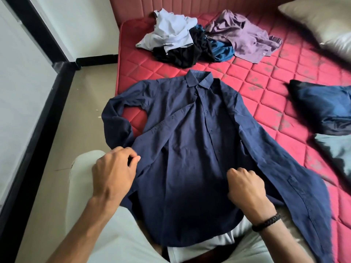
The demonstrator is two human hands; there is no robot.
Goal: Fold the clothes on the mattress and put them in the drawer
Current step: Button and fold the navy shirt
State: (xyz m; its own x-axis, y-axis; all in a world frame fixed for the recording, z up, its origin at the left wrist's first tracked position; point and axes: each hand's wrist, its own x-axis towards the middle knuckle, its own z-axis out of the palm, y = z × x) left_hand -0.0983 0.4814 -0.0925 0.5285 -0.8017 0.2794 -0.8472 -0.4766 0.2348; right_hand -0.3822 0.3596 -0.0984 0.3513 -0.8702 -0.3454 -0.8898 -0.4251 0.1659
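While the dark navy button-up shirt (pixel 190 133) lies spread at the red quilted mattress's (pixel 275 88) centre, left hand (pixel 114 173) pinches its seven-o'clock edge; right hand (pixel 245 185) grips fabric at five o'clock.

A single wide-angle camera worn on the person's head looks forward and steeply down from close above the navy shirt (pixel 190 139), spread on the red mattress (pixel 266 95). Both forearms enter from the bottom edge, the left hand (pixel 114 171) and right hand (pixel 245 185) near the lens. The view reaches the headboard (pixel 190 6) at top and the floor (pixel 76 120) at left; straight lines bow toward the edges.
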